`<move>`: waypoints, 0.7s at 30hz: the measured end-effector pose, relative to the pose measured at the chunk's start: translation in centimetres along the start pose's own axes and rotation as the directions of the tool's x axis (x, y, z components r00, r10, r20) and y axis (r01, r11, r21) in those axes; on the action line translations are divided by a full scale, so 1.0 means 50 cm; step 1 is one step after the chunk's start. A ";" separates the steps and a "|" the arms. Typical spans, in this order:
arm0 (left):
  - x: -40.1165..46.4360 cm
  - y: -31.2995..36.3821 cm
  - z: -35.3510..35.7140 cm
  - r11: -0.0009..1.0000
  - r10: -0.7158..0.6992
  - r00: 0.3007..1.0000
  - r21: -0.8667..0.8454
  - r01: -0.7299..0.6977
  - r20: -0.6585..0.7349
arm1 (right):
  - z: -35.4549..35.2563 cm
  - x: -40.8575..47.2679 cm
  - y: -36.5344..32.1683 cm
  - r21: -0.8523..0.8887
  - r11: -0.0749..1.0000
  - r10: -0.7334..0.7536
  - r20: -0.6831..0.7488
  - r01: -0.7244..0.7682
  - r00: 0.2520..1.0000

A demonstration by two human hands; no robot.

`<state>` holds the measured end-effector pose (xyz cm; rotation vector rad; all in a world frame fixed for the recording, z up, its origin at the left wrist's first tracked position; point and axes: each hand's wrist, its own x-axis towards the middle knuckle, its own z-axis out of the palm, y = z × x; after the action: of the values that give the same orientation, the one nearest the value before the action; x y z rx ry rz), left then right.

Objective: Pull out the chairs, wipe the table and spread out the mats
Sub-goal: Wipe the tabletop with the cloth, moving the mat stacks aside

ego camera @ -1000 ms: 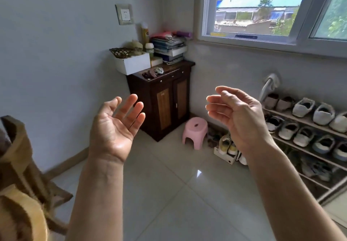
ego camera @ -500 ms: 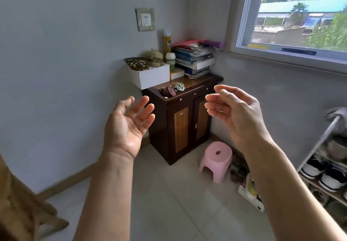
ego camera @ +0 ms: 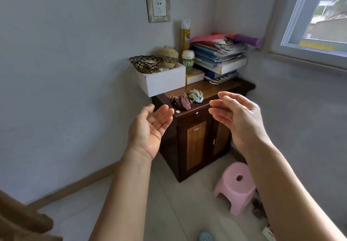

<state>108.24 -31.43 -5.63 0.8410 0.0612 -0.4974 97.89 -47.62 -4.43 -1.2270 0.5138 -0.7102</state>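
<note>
At the near left edge a brown wooden piece of furniture point(ego camera: 22, 220), possibly one of the chairs, is cut off by the frame; what it is cannot be told for certain. No table and no mats are shown, so their places cannot be given.

Both bare forearms are raised over the pale tiled floor point(ego camera: 131, 212). The left hand point(ego camera: 148, 128) is turned palm up with its fingers straight and spread, and nothing is held in it. The right hand point(ego camera: 238, 116) is turned side-on with its fingers loosely bent, and nothing is held in it either.

Near on the right a small pink plastic stool point(ego camera: 234, 186) stands on the floor, just beside the dark wooden two-door cabinet point(ego camera: 197, 139) in the far corner. Near the front of the cabinet top two crumpled rags are seen, a dark red one point(ego camera: 182, 101) and a grey-green one point(ego camera: 196, 95), touching or nearly so. Wiping cloths are judged likely to be fetched here.

Several risks are judged from this. The stool could be kicked or tripped over if the cabinet is approached without a glance down. The white cardboard box point(ego camera: 161, 81), which overhangs the cabinet's left edge, and the woven wicker basket point(ego camera: 146, 64) upon it could be knocked off by a careless left arm. The leaning stack of books and papers point(ego camera: 219, 58), far right, could be toppled by an overlong reach.
</note>
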 end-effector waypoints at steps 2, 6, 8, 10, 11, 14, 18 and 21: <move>0.084 -0.021 0.033 1.000 -0.011 0.999 0.008 0.012 -0.035 | 0.007 0.095 0.016 -0.023 0.999 0.026 0.019 -0.026 0.999; 0.255 -0.069 0.096 0.996 -0.048 0.991 0.073 0.057 -0.121 | 0.015 0.283 0.047 -0.059 0.995 0.079 0.043 -0.076 0.996; 0.344 -0.094 0.123 0.991 -0.066 0.986 0.101 0.082 -0.151 | 0.018 0.378 0.065 -0.086 0.992 0.100 0.053 -0.095 0.994; 0.430 -0.121 0.143 0.985 -0.101 0.981 0.123 0.122 -0.167 | 0.021 0.465 0.091 -0.120 0.985 0.131 0.047 -0.124 0.990; 0.467 -0.133 0.153 0.979 -0.128 0.977 0.135 0.152 -0.171 | 0.025 0.503 0.105 -0.141 0.980 0.149 0.040 -0.142 0.988; 0.580 -0.173 0.178 0.958 -0.205 0.960 0.163 0.237 -0.188 | 0.040 0.613 0.163 -0.199 0.959 0.211 0.020 -0.203 0.977; 0.690 -0.214 0.194 0.926 -0.237 0.941 0.238 0.294 -0.242 | 0.053 0.719 0.246 -0.338 0.910 0.259 0.016 -0.238 0.966; 0.753 -0.239 0.191 0.901 -0.256 0.915 0.267 0.343 -0.311 | 0.053 0.788 0.309 -0.546 0.821 0.228 0.047 -0.166 0.973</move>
<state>134.86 -60.05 -16.77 1.2231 0.3775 -0.6949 129.91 -72.00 -17.85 -1.7001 0.7700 -0.3166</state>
